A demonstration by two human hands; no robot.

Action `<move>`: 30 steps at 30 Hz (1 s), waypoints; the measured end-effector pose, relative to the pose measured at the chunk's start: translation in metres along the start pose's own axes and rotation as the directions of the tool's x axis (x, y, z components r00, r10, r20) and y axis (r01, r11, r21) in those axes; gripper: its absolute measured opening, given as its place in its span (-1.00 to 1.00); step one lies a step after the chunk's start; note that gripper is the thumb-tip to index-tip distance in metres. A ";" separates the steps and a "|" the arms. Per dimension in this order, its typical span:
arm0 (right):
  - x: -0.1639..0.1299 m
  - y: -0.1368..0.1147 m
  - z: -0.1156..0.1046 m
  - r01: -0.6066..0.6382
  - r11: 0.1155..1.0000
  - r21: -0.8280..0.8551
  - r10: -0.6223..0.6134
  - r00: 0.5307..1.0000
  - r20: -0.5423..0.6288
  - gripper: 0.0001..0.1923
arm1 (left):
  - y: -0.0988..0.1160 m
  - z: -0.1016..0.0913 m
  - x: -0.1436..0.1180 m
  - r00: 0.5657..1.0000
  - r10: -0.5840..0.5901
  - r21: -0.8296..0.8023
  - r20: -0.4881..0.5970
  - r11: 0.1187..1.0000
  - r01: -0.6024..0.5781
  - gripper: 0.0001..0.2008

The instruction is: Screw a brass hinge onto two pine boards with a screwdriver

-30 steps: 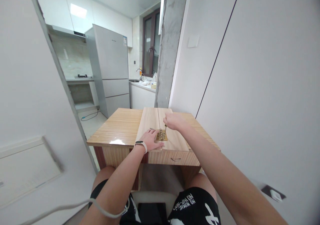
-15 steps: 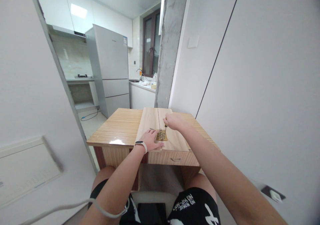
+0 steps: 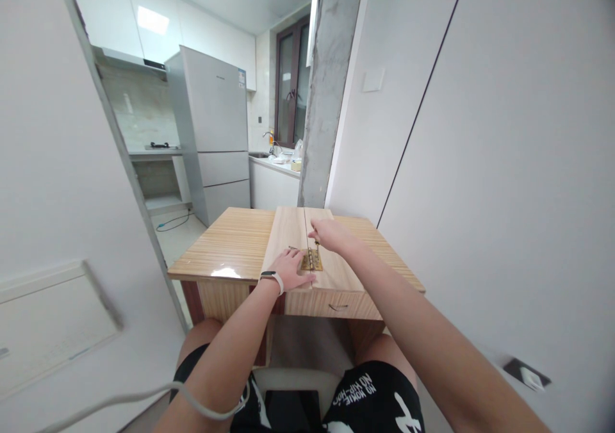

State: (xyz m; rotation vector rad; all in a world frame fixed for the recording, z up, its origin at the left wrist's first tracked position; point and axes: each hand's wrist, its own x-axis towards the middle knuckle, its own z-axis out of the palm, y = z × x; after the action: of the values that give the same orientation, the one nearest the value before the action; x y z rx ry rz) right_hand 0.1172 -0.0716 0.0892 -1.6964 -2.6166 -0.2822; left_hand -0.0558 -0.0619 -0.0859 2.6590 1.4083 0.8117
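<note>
Head view: two pale wooden boards (image 3: pixel 293 247) lie side by side on a wooden table (image 3: pixel 230 247), joined across their seam by a small brass hinge (image 3: pixel 311 261). The left hand (image 3: pixel 289 269), fingers spread flat, presses down on the left board at the hinge's 8 o'clock, touching its edge. The right hand (image 3: pixel 330 234), at the hinge's 1 o'clock, is closed around a thin screwdriver (image 3: pixel 317 248) whose tip stands on the hinge's right leaf. Judging from this, a hinge screw is being driven; turning it home calls for an upright tool and steady downward pressure. A fridge (image 3: pixel 214 132) stands beyond, at 11 o'clock.
</note>
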 end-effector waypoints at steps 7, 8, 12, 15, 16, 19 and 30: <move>-0.004 -0.002 -0.004 0.053 0.996 -0.076 -0.047 0.995 0.083 -0.64 | 0.000 0.000 -0.001 1.000 -0.010 -0.006 0.010 1.000 0.010 -0.11; -0.004 -0.002 -0.005 0.053 0.995 -0.087 -0.046 0.995 0.088 -0.63 | 0.000 -0.001 -0.001 1.000 -0.015 -0.008 0.015 1.000 0.015 -0.11; -0.006 -0.003 -0.010 0.020 0.994 -0.111 -0.015 0.999 0.052 -0.59 | 0.001 -0.001 -0.002 0.999 -0.025 -0.012 0.025 1.000 0.025 -0.11; -0.007 -0.003 -0.012 0.015 0.993 -0.114 -0.012 0.999 0.032 -0.58 | 0.002 -0.002 -0.002 1.000 -0.021 -0.012 0.023 1.000 0.021 -0.11; -0.006 -0.003 -0.012 0.010 0.993 -0.114 -0.007 0.999 0.032 -0.57 | 0.002 -0.002 -0.002 1.000 -0.018 -0.012 0.022 1.000 0.019 -0.10; -0.005 -0.004 -0.014 -0.028 0.994 -0.106 0.032 0.999 0.036 -0.56 | 0.002 -0.003 -0.002 1.000 -0.015 -0.013 0.017 1.000 0.015 -0.10; 0.001 0.002 -0.006 -0.126 0.990 -0.063 0.127 0.992 0.015 -0.56 | 0.001 -0.002 -0.002 1.000 -0.023 -0.013 0.022 1.000 0.023 -0.09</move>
State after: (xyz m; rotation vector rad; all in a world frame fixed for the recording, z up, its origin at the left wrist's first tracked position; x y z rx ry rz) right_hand 0.1184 -0.0709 0.0959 -1.8844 -2.5243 -0.3499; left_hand -0.0570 -0.0640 -0.0850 2.6289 1.4207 0.7846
